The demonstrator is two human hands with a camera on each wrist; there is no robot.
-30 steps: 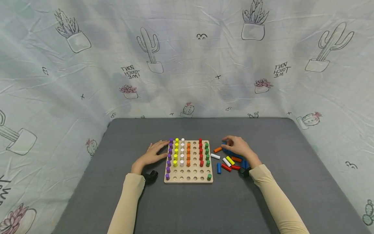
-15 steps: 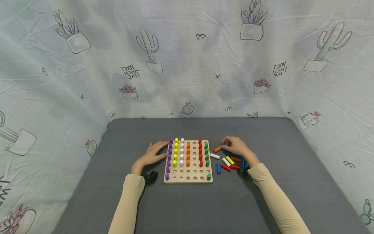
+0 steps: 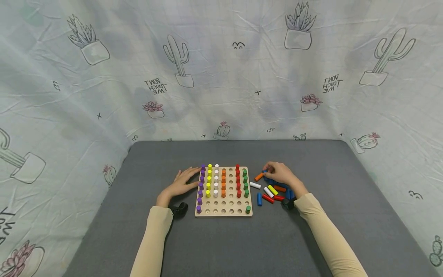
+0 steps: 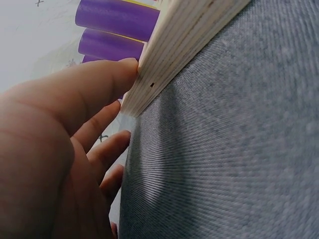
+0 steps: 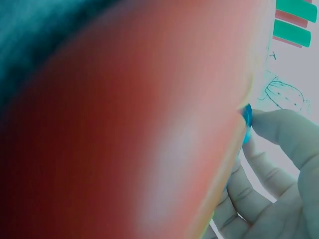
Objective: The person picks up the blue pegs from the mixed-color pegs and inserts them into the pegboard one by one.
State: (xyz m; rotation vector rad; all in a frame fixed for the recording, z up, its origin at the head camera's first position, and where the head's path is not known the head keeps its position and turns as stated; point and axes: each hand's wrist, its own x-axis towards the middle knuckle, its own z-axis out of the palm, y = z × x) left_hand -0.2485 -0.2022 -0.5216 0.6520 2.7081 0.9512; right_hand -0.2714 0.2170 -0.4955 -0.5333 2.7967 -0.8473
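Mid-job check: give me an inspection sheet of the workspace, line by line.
Surface: grey table, flat.
Job's things: wooden pegboard with upright pegs in six colours, fifth column from left unfilled; loose pegs lie to its right.
Clutter: nothing seen.
Grippers: left hand touches the pegboard's left edge; right hand appears to pinch a blue peg; black devices at both wrists.
Cables: nothing seen.
Surroundings: pale cactus-print curtain behind and beside the table.

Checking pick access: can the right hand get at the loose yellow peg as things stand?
Probably yes: the loose yellow peg lies uncovered close by the right hand, though its fingers seem to pinch a blue peg.
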